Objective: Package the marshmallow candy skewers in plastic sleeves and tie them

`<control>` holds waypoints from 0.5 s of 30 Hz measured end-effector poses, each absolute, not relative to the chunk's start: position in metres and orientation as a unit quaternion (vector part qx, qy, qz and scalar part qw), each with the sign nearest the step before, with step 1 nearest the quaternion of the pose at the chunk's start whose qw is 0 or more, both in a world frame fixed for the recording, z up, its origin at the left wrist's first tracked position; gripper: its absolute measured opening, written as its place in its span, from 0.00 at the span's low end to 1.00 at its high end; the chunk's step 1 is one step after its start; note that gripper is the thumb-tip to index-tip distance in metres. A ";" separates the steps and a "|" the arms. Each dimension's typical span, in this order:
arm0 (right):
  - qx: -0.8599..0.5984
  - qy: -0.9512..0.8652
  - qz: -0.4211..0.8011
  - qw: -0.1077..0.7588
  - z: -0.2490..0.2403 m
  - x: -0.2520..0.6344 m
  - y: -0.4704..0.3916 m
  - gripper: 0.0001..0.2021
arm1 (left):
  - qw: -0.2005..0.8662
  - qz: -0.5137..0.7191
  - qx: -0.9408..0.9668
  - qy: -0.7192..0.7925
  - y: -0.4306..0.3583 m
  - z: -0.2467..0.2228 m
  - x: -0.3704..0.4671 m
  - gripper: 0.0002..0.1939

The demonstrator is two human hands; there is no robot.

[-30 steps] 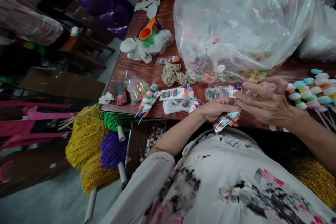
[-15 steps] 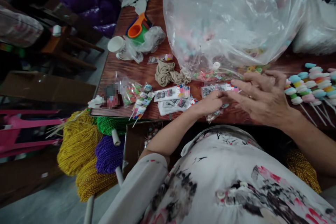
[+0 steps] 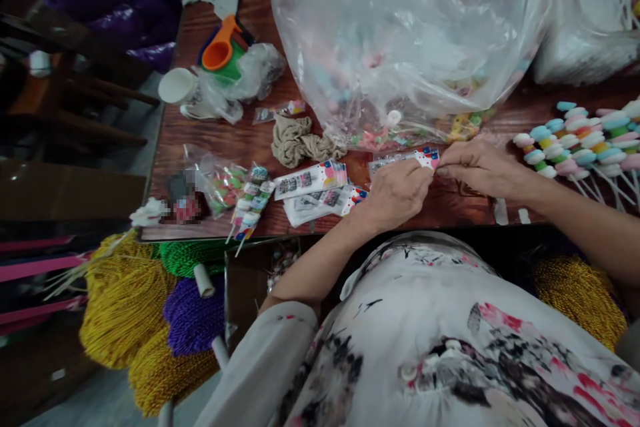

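Facing each other, left hand [image 3: 397,192] and right hand [image 3: 477,165] curled narrow; contents, can't tell. Careless tugging could crease the printed sleeve [image 3: 426,157].

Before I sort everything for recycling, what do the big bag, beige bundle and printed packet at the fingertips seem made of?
Big bag: thin glossy plastic, see-through with highlights. Beige bundle: probably matte fabric, softly creased. Printed packet: perhaps plastic film, thin and flat; finish unclear.
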State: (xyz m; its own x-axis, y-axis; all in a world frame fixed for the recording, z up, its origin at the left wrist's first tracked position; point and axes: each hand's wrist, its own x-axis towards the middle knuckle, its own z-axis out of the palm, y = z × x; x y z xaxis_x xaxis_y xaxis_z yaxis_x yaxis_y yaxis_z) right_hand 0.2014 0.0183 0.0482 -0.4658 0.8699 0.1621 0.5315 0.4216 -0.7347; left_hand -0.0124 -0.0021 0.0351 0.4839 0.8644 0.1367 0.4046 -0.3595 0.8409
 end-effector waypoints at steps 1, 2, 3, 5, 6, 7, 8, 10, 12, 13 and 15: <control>-0.443 -0.808 0.275 0.276 0.049 0.207 0.014 0.10 | 0.412 0.323 0.739 0.424 -0.003 0.035 -0.015 0.06; -0.444 -0.826 0.220 0.269 0.049 0.214 0.008 0.10 | 0.449 0.350 0.695 0.440 -0.004 0.035 -0.018 0.06; -0.457 -0.837 0.154 0.260 0.047 0.221 0.001 0.09 | 0.495 0.373 0.638 0.458 -0.005 0.036 -0.022 0.07; -0.477 -0.845 0.043 0.240 0.039 0.231 -0.015 0.07 | 0.590 0.402 0.506 0.484 -0.007 0.036 -0.026 0.09; -0.472 -0.854 0.025 0.216 0.032 0.233 -0.023 0.06 | 0.629 0.406 0.446 0.490 -0.007 0.035 -0.027 0.10; -0.468 -0.863 0.015 0.191 0.025 0.233 -0.029 0.06 | 0.660 0.407 0.396 0.490 -0.007 0.034 -0.026 0.11; -0.462 -0.871 0.010 0.164 0.017 0.231 -0.034 0.06 | 0.684 0.409 0.360 0.486 -0.007 0.031 -0.024 0.11; -0.457 -0.881 -0.004 0.121 0.004 0.224 -0.039 0.07 | 0.712 0.418 0.315 0.468 -0.005 0.025 -0.017 0.12; -0.454 -0.886 -0.023 0.093 -0.005 0.218 -0.037 0.07 | 0.730 0.429 0.289 0.447 -0.004 0.020 -0.012 0.12; -0.453 -0.887 -0.031 0.083 -0.008 0.215 -0.034 0.07 | 0.736 0.431 0.281 0.440 -0.004 0.018 -0.010 0.13; -0.451 -0.889 -0.037 0.074 -0.010 0.214 -0.027 0.07 | 0.748 0.421 0.277 0.433 -0.004 0.018 -0.010 0.13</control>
